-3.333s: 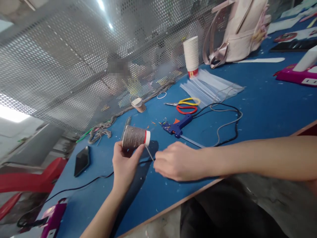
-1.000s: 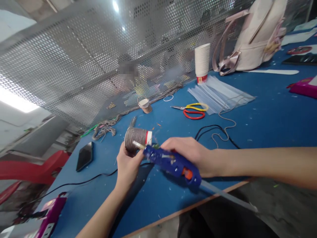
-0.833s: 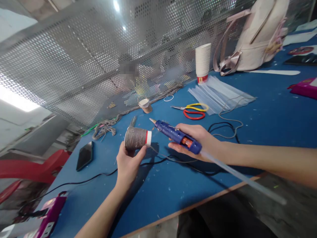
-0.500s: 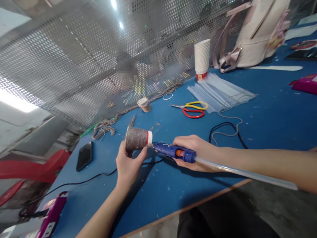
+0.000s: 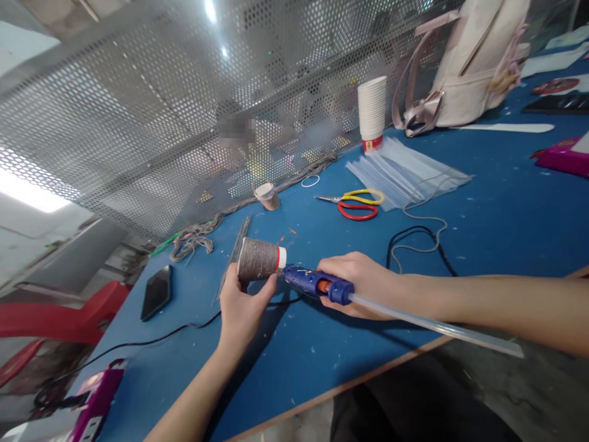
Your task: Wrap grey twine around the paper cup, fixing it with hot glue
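Observation:
My left hand (image 5: pixel 245 304) is closed around a paper cup (image 5: pixel 258 259) that lies on its side in the grip. Grey cord wraps most of the cup; a red band and white rim stay bare at its right end. My right hand (image 5: pixel 361 283) grips a blue hot glue gun (image 5: pixel 313 281), its nozzle pointing left at the cord's edge by the red band. Whether the nozzle touches the cup I cannot tell. A long clear glue stick (image 5: pixel 437 324) sticks out of the gun's back. Thin grey strands (image 5: pixel 238 245) lie behind the cup.
Scissors (image 5: pixel 356 205) with yellow and red handles lie beyond my hands, near clear glue sticks (image 5: pixel 409 169) and stacked paper cups (image 5: pixel 372 113). A phone (image 5: pixel 157 291) is at left. A black cable (image 5: pixel 156 337) crosses the blue table (image 5: pixel 294 362). A perforated metal screen (image 5: pixel 184 110) borders the back.
The cup in my left hand has turned and shifted slightly right. The glue gun has moved a little left with its nozzle still at the cup; more of the grey strands shows.

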Action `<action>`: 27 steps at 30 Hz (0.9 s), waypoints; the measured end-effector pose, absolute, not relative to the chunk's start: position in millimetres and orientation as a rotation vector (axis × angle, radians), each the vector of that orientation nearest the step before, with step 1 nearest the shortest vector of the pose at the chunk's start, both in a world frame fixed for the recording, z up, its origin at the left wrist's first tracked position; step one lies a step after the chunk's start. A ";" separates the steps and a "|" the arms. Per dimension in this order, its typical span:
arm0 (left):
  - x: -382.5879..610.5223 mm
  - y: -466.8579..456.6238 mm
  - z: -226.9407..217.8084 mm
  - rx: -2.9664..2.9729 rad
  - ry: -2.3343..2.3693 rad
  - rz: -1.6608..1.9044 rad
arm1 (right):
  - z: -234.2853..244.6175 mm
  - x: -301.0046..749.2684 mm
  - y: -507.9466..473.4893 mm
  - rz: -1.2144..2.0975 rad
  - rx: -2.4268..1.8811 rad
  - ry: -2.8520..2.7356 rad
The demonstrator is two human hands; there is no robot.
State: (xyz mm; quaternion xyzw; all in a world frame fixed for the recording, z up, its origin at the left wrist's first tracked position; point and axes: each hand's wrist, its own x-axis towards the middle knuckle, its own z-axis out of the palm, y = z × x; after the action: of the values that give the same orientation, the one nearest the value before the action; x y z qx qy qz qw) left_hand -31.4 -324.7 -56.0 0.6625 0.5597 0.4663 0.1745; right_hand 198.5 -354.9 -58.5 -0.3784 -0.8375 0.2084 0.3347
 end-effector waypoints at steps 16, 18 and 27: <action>-32.2 -323.3 -54.4 1.897 1.573 1.303 | -61.4 201.0 -352.9 0.463 -1.016 -2.206; -32.2 -323.6 -53.9 1.900 1.562 1.301 | -62.1 201.9 -352.1 0.441 -1.013 -2.195; -30.7 -324.2 -51.6 1.895 1.528 1.313 | -60.3 200.6 -354.5 0.452 -1.001 -2.200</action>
State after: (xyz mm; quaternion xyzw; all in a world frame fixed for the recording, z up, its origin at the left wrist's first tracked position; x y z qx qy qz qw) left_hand -30.7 -324.2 -51.6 0.6730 0.5427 0.4665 0.1870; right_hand 200.6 -354.5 -60.3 -0.3834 -0.8432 0.1734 0.3346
